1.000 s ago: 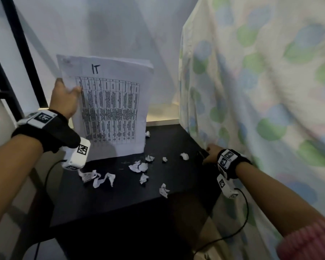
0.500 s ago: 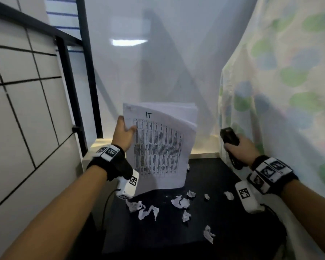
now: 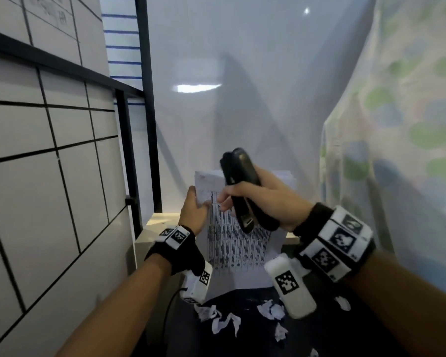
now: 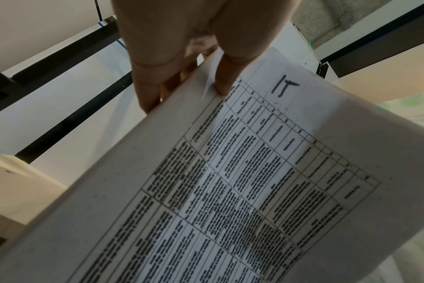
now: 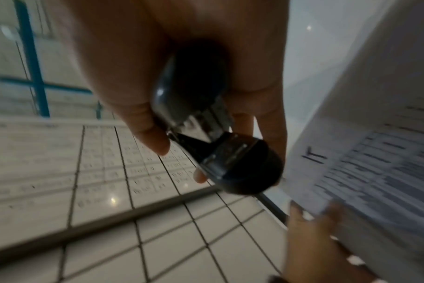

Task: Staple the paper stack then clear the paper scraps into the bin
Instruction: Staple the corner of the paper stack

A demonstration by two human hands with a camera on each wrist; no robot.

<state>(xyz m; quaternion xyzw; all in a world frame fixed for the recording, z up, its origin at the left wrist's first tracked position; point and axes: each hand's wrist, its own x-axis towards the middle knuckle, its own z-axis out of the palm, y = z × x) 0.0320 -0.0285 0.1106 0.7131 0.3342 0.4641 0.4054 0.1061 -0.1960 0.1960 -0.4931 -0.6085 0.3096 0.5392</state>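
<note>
Right fingers (image 5: 155, 141) curl round a black stapler (image 3: 240, 186), held raised in front of the stack's top edge. Left hand (image 3: 193, 212) pinches the paper stack (image 3: 237, 251) upright at its upper left edge, thumb in front. Below, scraps (image 3: 224, 320) litter the dark bench (image 3: 255, 341).

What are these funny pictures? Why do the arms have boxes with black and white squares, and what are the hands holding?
No machine here, just a person wearing three cameras: one on the head, one on each wrist. The boxes are the wrist cameras. The head picture looks down at both arms. The left hand pinches a paper stack by its edge; the left wrist picture shows that page up close. The right hand grips a black stapler, seen close in the right wrist picture. Crumpled paper scraps lie on the dark table below.
</note>
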